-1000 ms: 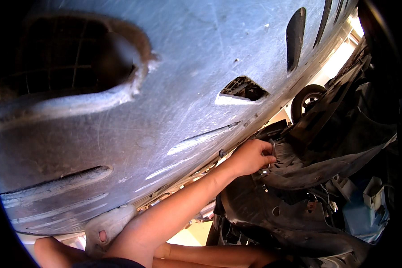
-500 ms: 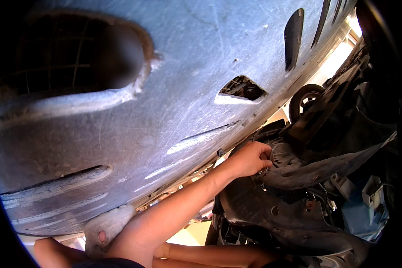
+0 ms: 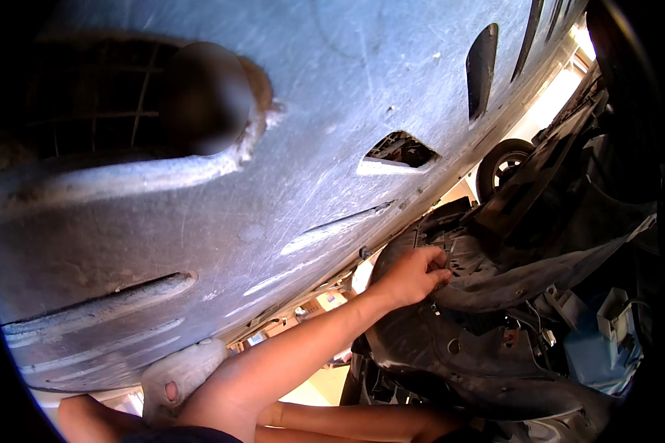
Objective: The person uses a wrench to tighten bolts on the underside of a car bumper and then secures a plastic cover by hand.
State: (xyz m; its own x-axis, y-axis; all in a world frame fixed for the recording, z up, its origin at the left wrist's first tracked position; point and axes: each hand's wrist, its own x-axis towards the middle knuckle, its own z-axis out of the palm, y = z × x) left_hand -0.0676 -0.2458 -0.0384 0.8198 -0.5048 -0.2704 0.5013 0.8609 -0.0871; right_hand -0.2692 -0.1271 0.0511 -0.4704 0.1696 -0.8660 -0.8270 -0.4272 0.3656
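Observation:
My left hand [image 3: 414, 277] reaches from the lower left to the edge of a dirty dark plastic liner [image 3: 510, 292]. Its fingers are bent, with the thumb and a fingertip drawn close together; anything between them is too small or hidden to make out. Above the arm spreads a large scratched silver panel [image 3: 288, 177] with cut-out openings. Another bare forearm [image 3: 355, 422] lies along the lower edge, partly behind my left arm. It appears to be my right arm, but its fingers do not show.
Right of my hand are dark car parts with a light blue reservoir-like part [image 3: 598, 354]. A wheel [image 3: 504, 168] stands beyond. Beside my left elbow is a dirty whitish cover with a hole [image 3: 188, 369], unclear in kind. A small dark fastener [image 3: 364, 252] sticks out at the panel's edge.
My left hand has shifted slightly down and left and turned a little, its fingers still bent. The silver panel has slid slightly within the view. The other forearm keeps its place.

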